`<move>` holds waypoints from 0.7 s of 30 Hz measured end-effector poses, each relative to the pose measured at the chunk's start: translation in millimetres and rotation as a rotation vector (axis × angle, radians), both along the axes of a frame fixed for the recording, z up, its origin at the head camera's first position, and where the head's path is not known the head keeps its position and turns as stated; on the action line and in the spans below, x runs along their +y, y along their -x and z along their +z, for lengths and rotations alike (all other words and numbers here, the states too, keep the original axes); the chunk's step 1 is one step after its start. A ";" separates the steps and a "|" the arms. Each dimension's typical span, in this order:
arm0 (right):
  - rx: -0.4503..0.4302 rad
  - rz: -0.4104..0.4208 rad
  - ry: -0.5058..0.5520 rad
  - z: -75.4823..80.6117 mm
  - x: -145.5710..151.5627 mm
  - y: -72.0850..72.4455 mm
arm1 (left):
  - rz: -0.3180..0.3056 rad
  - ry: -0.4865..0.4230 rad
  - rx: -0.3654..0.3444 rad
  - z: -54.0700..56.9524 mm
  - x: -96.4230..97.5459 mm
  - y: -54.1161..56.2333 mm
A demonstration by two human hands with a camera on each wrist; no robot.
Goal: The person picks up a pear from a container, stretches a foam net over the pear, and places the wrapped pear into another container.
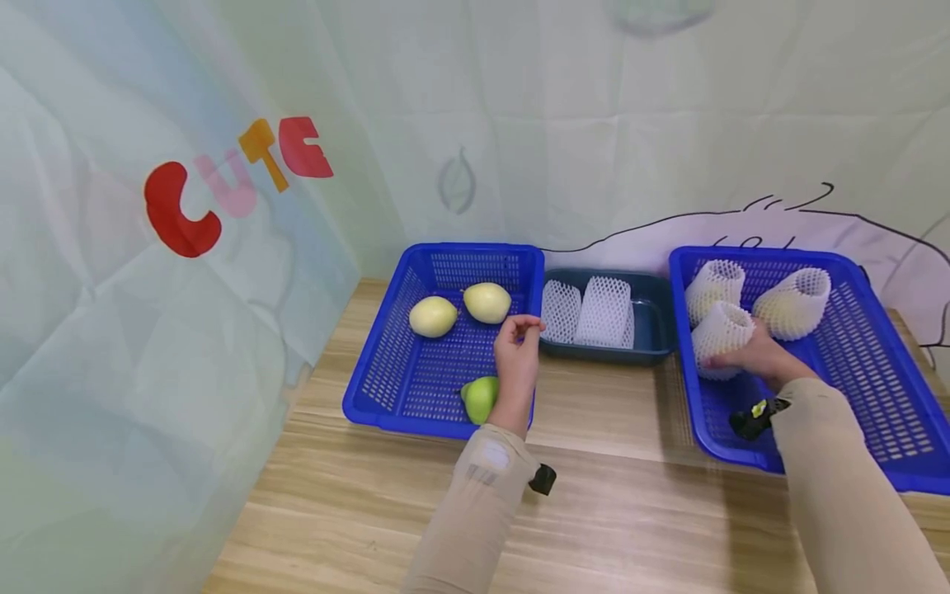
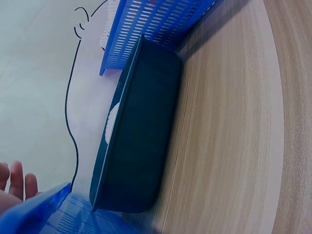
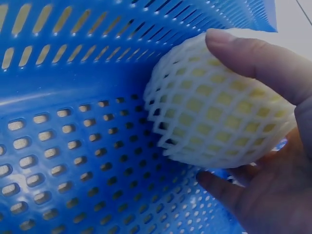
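Observation:
In the right blue basket (image 1: 742, 450), my right hand (image 1: 764, 355) holds a pale yellow fruit in a white foam net sleeve (image 1: 721, 334). The thumb (image 3: 234, 46) lies over the net, and the fingers curve beneath it. Two more foam-netted fruits, one at the back (image 1: 716, 289) and one to the right (image 1: 794, 305), sit in this basket. My left hand (image 1: 517, 363), fingers loosely bent and holding nothing, hovers by the inner edge of the left blue basket (image 1: 371, 417). Two pale yellow pears (image 1: 434, 317) (image 1: 486, 303) and a green pear (image 1: 481, 399), partly hidden by that hand, lie inside.
Between the baskets stands a dark green tray (image 1: 653, 318) with flat white foam nets (image 1: 604, 312) in its left part. All three containers stand on a wooden table (image 1: 609, 503). A printed cloth (image 1: 505, 124) hangs behind and along the left.

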State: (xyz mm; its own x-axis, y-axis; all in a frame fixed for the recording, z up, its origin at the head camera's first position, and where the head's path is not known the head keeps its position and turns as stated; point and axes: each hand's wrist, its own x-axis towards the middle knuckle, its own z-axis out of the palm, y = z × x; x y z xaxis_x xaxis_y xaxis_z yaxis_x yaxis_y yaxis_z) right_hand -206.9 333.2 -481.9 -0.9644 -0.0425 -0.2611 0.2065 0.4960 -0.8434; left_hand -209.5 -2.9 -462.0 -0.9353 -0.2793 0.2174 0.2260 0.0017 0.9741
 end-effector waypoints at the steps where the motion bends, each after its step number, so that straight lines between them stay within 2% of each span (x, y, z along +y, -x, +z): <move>1: 0.006 0.010 -0.009 1.3 0.5 -0.1 | 0.001 0.001 -0.001 -0.1 0.3 0.2; 6: 0.006 0.062 0.009 14.9 5.0 -2.4 | -0.001 -0.004 -0.009 0.0 1.9 0.9; 8: 0.006 0.042 0.047 25.4 6.3 -4.9 | -0.006 -0.008 -0.012 0.4 2.1 0.9; 11: 0.066 -0.092 0.126 43.7 -0.5 -11.7 | -0.005 -0.008 -0.009 0.5 1.4 0.2; 15: 0.290 -0.419 0.276 55.7 -37.6 -21.8 | 0.004 -0.008 0.008 -0.8 -0.4 -1.7; 17: 0.387 -0.535 0.307 55.0 -63.7 -28.6 | 0.003 -0.009 0.016 -1.4 -1.1 -2.8; 19: 0.416 -0.576 0.280 48.2 -86.0 -34.2 | -0.004 -0.009 0.019 -1.8 -1.3 -3.7; 21: 0.383 -0.512 0.172 41.9 -102.8 -40.5 | -0.014 -0.009 0.009 2.6 -0.8 -6.1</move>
